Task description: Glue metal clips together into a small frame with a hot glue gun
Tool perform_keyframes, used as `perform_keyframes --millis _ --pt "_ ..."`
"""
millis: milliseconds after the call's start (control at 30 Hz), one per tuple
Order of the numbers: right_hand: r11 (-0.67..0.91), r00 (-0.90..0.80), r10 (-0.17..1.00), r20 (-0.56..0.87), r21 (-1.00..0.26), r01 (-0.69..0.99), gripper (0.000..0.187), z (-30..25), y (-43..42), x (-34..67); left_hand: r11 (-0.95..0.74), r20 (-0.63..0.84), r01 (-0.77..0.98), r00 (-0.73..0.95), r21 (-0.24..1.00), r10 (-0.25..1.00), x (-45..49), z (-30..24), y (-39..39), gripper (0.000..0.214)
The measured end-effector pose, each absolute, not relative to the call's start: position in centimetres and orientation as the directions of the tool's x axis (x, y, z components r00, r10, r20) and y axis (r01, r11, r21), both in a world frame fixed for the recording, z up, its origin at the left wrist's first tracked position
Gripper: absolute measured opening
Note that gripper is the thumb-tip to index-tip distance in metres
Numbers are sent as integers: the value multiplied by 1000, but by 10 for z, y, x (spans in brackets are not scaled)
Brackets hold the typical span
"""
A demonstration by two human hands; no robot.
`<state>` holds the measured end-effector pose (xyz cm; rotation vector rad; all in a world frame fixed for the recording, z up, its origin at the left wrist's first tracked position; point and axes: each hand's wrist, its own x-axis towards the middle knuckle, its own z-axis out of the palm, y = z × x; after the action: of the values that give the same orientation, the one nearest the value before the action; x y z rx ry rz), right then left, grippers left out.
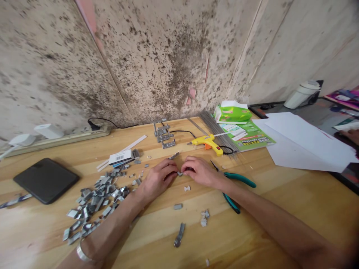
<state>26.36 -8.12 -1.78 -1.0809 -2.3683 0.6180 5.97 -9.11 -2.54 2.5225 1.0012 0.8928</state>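
Note:
My left hand (pixel 158 178) and my right hand (pixel 199 172) meet at the middle of the wooden table (pixel 280 209). Both pinch a small grey metal piece (pixel 180 173) between their fingertips. A heap of several similar grey metal clips (pixel 94 203) lies to the left of my left forearm. Teal-handled pliers (pixel 235 186) lie just right of my right hand, partly under the wrist. A yellow glue gun (pixel 208 143) rests beyond my hands.
A black pad (pixel 46 180) lies at the left. Small metal assemblies (pixel 163 135), a bundle of thin wires (pixel 214 130), a green tissue pack (pixel 232 113), a green leaflet (pixel 246 136) and white paper (pixel 303 144) sit at the back and right. Loose bits (pixel 178 235) lie near me. A power strip (pixel 56 139) runs along the stained wall.

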Motion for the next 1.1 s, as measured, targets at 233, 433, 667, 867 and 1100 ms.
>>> perform_keyframes --millis 233,433,667,867,1100 --pt "586 -575 786 228 -572 575 10 -19 -83 262 -714 439 504 566 486 698 60 -25 -91 16" --pt "582 -572 786 234 -594 555 12 -17 -83 262 -711 426 506 573 488 700 60 -24 -92 16" --pt "585 -561 793 239 -555 591 8 -20 -84 261 -714 431 517 572 472 698 61 -21 -95 15" --pt "592 -567 790 232 -528 609 4 -17 -84 260 -717 436 511 571 474 696 61 -22 -95 15" --pt "585 -573 791 215 -541 604 6 -16 -83 260 -716 437 521 568 465 697 62 -22 -94 14"
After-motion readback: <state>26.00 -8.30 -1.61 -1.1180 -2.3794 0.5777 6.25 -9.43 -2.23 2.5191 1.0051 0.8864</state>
